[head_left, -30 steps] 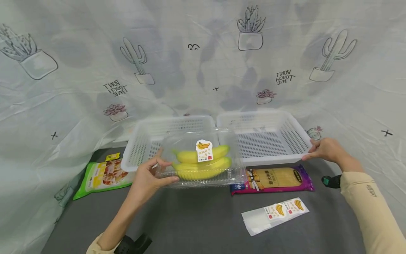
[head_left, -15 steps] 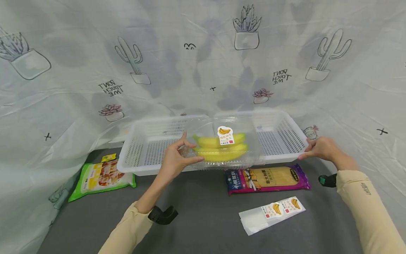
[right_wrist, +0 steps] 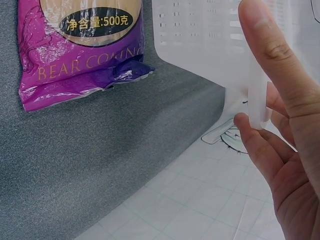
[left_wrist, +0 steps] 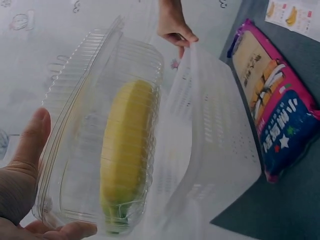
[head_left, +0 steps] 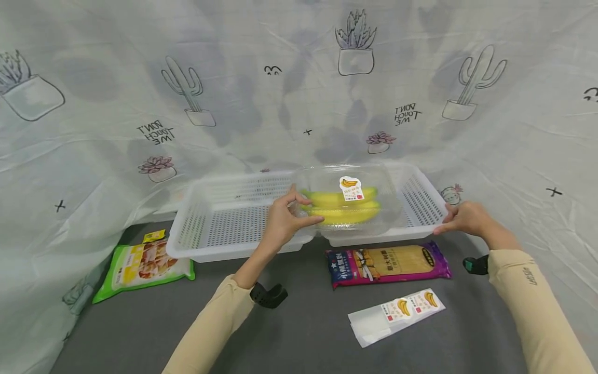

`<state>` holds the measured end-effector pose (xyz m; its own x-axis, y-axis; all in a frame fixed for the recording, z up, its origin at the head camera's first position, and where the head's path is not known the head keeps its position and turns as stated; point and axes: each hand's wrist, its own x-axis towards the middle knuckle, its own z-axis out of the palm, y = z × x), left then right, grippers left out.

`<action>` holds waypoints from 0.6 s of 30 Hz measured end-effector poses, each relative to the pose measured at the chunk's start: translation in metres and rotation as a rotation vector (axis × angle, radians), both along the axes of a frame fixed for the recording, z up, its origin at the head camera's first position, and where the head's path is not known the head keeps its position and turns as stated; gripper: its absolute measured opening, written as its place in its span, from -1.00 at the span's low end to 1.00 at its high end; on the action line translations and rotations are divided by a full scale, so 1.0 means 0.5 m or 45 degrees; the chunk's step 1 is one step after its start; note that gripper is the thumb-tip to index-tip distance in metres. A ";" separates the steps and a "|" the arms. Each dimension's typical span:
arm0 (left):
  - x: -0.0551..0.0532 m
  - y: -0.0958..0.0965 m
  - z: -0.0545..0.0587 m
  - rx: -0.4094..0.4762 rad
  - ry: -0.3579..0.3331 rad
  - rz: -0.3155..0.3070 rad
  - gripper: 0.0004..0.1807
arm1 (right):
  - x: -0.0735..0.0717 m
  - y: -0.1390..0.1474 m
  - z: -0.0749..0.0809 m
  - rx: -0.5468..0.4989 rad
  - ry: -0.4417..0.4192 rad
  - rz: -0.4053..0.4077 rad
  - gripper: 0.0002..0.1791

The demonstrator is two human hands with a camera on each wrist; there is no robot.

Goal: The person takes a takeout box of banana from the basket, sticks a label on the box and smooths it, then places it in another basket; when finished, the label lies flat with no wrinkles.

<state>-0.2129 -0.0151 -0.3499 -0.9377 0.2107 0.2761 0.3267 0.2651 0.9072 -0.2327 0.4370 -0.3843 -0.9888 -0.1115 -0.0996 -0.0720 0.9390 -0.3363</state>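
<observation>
My left hand pinches the left end of a clear plastic clamshell box with yellow bananas inside and a banana sticker on its lid. The box is over the right white basket; in the left wrist view it is tilted above the basket's rim, its underside apart from the basket floor. My right hand grips the right basket's front right corner, thumb on one side of the rim and fingers on the other, as the right wrist view shows.
Left of the right basket stands another white basket. In front lies a purple pasta packet, then a strip of banana stickers. A green food bag and a small yellow packet lie at the left. A printed curtain hangs behind.
My left hand has carried the banana box rightward and back, from between the two baskets to over the right one. My right hand keeps its grip on the basket's corner.
</observation>
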 end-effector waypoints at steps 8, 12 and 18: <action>-0.034 0.055 -0.002 0.000 0.042 -0.043 -0.63 | -0.004 -0.001 -0.001 0.004 0.021 -0.001 -0.45; -0.053 0.084 -0.013 0.052 0.039 -0.098 -0.63 | -0.001 -0.001 0.001 -0.015 0.021 -0.006 -0.44; -0.081 0.128 -0.041 0.075 0.063 -0.099 -0.63 | 0.002 -0.002 0.000 -0.022 0.042 -0.015 -0.47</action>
<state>-0.2535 0.0490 -0.3704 -0.9041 0.2641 0.3358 0.3890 0.1839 0.9027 -0.2315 0.4358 -0.3843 -0.9927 -0.1012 -0.0653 -0.0722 0.9338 -0.3505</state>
